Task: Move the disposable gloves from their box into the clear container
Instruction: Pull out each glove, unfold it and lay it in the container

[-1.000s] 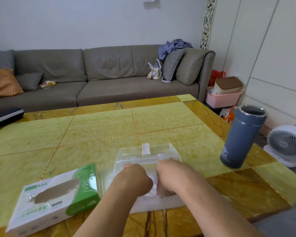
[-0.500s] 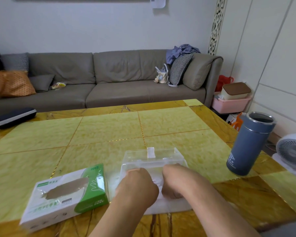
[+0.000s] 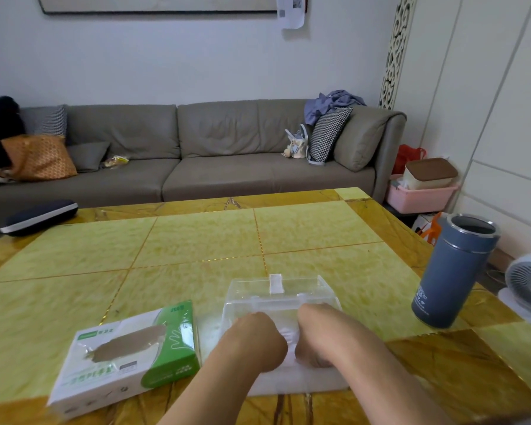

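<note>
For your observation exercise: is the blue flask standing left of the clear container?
No, the blue flask stands to the right of the clear container.

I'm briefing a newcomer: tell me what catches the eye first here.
Both hands, left hand and right hand, are sunk into the clear container at the table's near edge. The green-and-white glove box lies just left of it, and a tall blue flask stands at the right.

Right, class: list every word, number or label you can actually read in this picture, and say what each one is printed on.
"200", followed by a blurred character: white print on the green end of the glove box.
Other print on the glove box, including its green corner label: too blurred to read.
White print low on the blue flask: too small to read.
Paper sheet hanging on the wall: too small to read.
</note>
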Available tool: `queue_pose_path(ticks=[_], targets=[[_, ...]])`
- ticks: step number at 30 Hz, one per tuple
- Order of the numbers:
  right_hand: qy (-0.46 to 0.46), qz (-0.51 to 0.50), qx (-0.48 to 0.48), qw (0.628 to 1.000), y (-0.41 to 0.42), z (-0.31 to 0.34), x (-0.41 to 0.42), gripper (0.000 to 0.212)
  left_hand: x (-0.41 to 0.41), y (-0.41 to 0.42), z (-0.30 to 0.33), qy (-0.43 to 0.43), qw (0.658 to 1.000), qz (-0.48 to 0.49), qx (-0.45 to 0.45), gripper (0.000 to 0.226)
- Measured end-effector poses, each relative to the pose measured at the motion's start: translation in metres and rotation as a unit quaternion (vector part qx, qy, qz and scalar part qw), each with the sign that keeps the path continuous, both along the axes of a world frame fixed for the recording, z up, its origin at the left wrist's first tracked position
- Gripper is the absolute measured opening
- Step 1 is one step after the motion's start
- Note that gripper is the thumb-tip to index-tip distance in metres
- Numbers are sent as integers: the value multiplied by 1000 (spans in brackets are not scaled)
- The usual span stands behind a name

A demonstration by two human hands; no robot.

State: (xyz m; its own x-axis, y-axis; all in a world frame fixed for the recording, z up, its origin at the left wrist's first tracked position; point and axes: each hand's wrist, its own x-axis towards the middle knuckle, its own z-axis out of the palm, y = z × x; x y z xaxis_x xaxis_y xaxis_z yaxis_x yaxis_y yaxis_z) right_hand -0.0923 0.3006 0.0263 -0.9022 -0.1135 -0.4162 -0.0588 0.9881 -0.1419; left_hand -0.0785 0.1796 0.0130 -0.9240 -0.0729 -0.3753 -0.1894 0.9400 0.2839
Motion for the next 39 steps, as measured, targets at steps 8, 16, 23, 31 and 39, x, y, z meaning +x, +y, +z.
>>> queue_pose_path(ticks=[8, 16, 23, 31, 39], targets=[[139, 10, -15, 990, -2, 10, 19, 6, 49, -29, 28, 182, 982, -37, 45, 32], [300, 112, -126, 939, -43, 9, 32, 28, 56, -147, 26, 225, 967, 108, -57, 21], [249, 326, -99, 907, -113, -26, 44, 63, 54, -193, -20, 78, 994, -20, -76, 38], [213, 335, -76, 915, -136, -31, 41, 56, 42, -193, -23, 112, 990, 78, 31, 43], [207, 315, -133, 917, -132, -24, 49, 58, 57, -206, 4, 352, 914, 153, 132, 9]])
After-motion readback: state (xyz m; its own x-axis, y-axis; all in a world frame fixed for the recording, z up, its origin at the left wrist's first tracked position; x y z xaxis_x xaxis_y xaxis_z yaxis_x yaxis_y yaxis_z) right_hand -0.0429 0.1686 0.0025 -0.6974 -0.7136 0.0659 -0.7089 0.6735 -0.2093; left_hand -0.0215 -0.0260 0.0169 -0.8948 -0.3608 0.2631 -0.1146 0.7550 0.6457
